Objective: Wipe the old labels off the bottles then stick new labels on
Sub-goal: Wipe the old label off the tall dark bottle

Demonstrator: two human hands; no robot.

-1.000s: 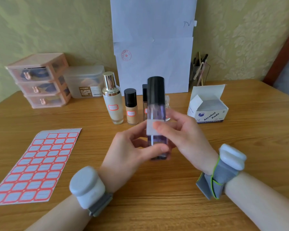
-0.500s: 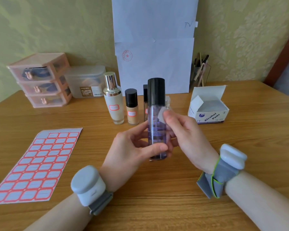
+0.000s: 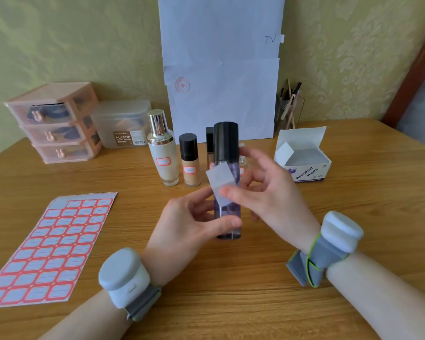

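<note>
Between my fingers I see a clear, glossy purple-tinted bottle with a smooth black plastic cap; pressed to it is a matt white pad. Below them is the tabletop, satin grained wood. Beyond them, the cream bottle has a frosted body and a polished metallic cap.
</note>
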